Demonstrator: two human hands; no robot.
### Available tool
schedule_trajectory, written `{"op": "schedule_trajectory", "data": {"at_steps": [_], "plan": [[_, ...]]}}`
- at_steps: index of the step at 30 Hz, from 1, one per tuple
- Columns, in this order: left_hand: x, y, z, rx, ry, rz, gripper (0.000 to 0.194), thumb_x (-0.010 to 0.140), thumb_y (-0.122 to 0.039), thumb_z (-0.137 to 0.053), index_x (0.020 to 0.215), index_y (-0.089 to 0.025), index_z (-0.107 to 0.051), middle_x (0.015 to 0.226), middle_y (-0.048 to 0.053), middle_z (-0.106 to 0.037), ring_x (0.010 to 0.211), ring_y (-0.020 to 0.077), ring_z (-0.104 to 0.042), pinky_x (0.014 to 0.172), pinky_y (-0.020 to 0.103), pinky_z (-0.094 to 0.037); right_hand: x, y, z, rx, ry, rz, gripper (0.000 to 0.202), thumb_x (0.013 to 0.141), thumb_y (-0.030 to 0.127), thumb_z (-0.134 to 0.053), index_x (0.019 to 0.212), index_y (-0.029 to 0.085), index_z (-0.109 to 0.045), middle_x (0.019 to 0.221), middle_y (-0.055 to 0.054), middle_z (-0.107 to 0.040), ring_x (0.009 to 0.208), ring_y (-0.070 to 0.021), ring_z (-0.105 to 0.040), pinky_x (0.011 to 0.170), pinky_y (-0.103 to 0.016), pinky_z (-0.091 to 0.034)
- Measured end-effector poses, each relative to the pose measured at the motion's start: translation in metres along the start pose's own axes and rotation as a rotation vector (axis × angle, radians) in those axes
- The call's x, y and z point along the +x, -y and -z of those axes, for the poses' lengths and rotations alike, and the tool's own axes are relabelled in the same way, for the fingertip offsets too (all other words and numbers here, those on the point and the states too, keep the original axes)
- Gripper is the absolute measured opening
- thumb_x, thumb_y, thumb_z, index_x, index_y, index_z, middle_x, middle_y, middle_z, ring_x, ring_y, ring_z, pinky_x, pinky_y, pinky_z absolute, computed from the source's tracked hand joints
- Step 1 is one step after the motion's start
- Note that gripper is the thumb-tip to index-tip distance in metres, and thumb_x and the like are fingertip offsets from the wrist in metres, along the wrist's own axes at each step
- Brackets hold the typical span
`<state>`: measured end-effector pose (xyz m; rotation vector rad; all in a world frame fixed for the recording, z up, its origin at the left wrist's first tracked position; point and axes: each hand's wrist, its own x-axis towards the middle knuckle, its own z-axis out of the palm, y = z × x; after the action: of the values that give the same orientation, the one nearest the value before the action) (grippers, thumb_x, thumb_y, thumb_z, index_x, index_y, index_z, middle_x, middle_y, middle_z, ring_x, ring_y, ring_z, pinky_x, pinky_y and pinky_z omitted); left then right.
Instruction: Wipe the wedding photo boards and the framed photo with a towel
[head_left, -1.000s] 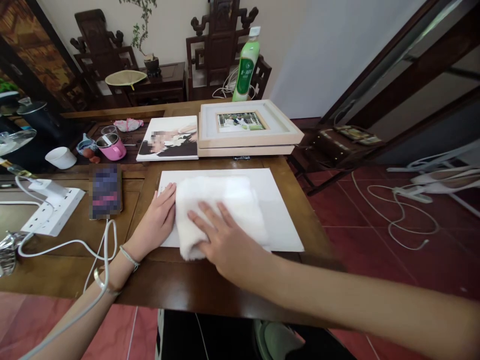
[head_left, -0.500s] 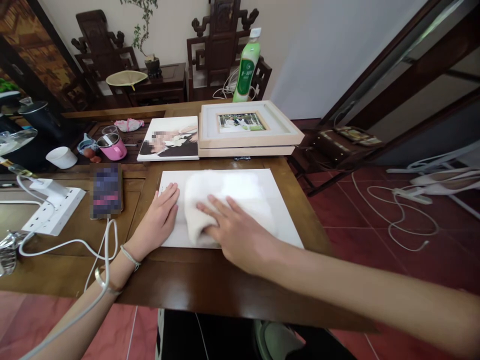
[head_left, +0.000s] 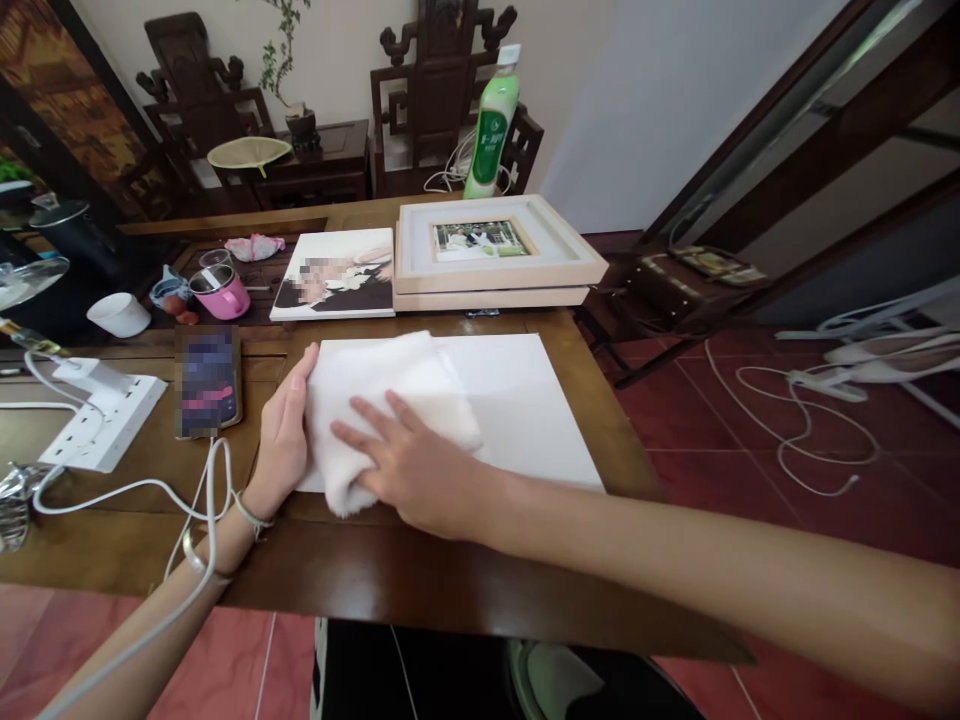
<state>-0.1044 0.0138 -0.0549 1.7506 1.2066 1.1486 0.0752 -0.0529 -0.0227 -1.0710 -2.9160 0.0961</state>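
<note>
A flat white panel [head_left: 536, 420] lies on the wooden table in front of me. On its left half is a fluffy white cloth [head_left: 420, 370], its near edge hanging slightly past the panel's front edge. My right hand [head_left: 420, 460] presses down on the cloth and holds it, fingers apart on top and thumb tucked at its near edge. My left hand [head_left: 289, 430] is upright along the panel's left edge, fingers stretched out and holding nothing. It touches or nearly touches the cloth.
Behind the panel lie a photo print [head_left: 337, 275] and stacked light-wood picture frames [head_left: 502, 285], with a green bottle [head_left: 491, 135] beyond. To the left are a phone [head_left: 210, 385], a power strip [head_left: 105, 420], cables, a pink mug [head_left: 221, 295] and a white cup [head_left: 120, 315].
My right hand has slid the cloth leftward and slightly nearer across the panel. My left hand has shifted from the panel's top to its left edge and turned on its side.
</note>
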Motion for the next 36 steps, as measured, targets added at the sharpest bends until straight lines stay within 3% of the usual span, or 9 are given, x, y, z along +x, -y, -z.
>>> {"op": "schedule_trajectory", "data": {"at_steps": [3,6,13,16,20,24,28,31,36], "plan": [[-0.003,-0.004,-0.001,0.038,-0.004,-0.026,0.052,0.100,-0.047,-0.031,0.137,-0.019,-0.054,0.146,0.004,-0.051,0.137,0.0239,-0.044,0.119,0.043,-0.027,-0.018,0.012,-0.003,0.039,-0.078,0.153,0.028,0.092,0.017,-0.047,0.101,0.017,-0.074,0.149,-0.015,-0.044,0.139,-0.0439,-0.030,0.108,-0.069,-0.026],[-0.004,-0.006,-0.002,0.107,0.044,-0.059,0.050,0.100,-0.047,-0.031,0.134,-0.020,-0.057,0.143,0.004,-0.054,0.135,0.0227,-0.047,0.118,0.041,-0.031,-0.035,0.017,-0.002,0.084,-0.076,0.198,0.024,0.089,0.015,-0.052,0.095,0.018,-0.075,0.145,-0.014,-0.050,0.136,-0.0435,-0.035,0.107,-0.068,-0.030],[-0.003,0.003,-0.003,0.450,0.297,-0.221,0.049,0.100,-0.040,-0.034,0.135,-0.013,-0.054,0.147,0.014,-0.048,0.139,0.0261,-0.041,0.118,0.049,-0.027,-0.053,-0.010,0.009,0.154,0.054,-0.096,0.041,0.073,0.002,-0.054,0.107,0.017,-0.071,0.147,-0.012,-0.047,0.140,-0.0364,-0.033,0.113,-0.058,-0.029],[-0.004,0.006,-0.004,0.502,0.326,-0.246,0.048,0.100,-0.039,-0.035,0.137,-0.015,-0.051,0.148,0.014,-0.046,0.141,0.0267,-0.038,0.119,0.052,-0.024,-0.042,-0.031,0.010,0.167,0.003,-0.213,0.053,0.070,-0.004,-0.046,0.114,0.015,-0.067,0.148,-0.013,-0.046,0.141,-0.0323,-0.032,0.114,-0.055,-0.028],[-0.003,0.002,-0.005,0.518,0.359,-0.270,0.042,0.100,-0.034,-0.035,0.132,-0.018,-0.056,0.145,0.011,-0.051,0.140,0.0282,-0.039,0.118,0.054,-0.024,-0.009,-0.051,0.015,0.221,-0.031,-0.337,0.058,0.071,-0.005,-0.040,0.121,0.016,-0.062,0.131,-0.013,-0.061,0.136,-0.0312,-0.040,0.108,-0.052,-0.034],[-0.002,-0.004,-0.005,0.531,0.361,-0.300,0.033,0.099,-0.031,-0.037,0.105,-0.019,-0.068,0.117,0.010,-0.069,0.120,0.0274,-0.058,0.112,0.050,-0.036,0.035,-0.060,0.027,0.319,-0.058,-0.293,0.046,0.077,0.001,-0.040,0.114,0.016,-0.063,0.115,-0.013,-0.068,0.115,-0.0297,-0.057,0.092,-0.041,-0.045],[-0.002,-0.004,-0.004,0.523,0.330,-0.294,0.031,0.098,-0.029,-0.040,0.092,-0.017,-0.068,0.104,0.011,-0.070,0.104,0.0264,-0.063,0.096,0.042,-0.050,0.069,-0.059,0.040,0.342,-0.032,-0.247,0.036,0.077,0.004,-0.043,0.102,0.016,-0.066,0.106,-0.011,-0.070,0.095,-0.0250,-0.063,0.072,-0.030,-0.044],[-0.002,-0.004,-0.004,0.516,0.330,-0.299,0.030,0.097,-0.028,-0.042,0.094,-0.016,-0.069,0.102,0.011,-0.070,0.102,0.0269,-0.064,0.093,0.042,-0.052,0.073,-0.057,0.044,0.318,0.015,-0.275,0.035,0.077,0.003,-0.044,0.099,0.017,-0.066,0.104,-0.011,-0.070,0.089,-0.0242,-0.063,0.065,-0.029,-0.041],[-0.002,-0.001,-0.004,0.514,0.340,-0.317,0.033,0.098,-0.029,-0.041,0.118,-0.017,-0.065,0.128,0.012,-0.064,0.125,0.0283,-0.055,0.113,0.051,-0.035,0.044,-0.068,0.043,0.298,-0.001,-0.329,0.035,0.076,0.005,-0.042,0.097,0.016,-0.068,0.100,-0.012,-0.071,0.084,-0.0240,-0.063,0.063,-0.028,-0.041]]}}
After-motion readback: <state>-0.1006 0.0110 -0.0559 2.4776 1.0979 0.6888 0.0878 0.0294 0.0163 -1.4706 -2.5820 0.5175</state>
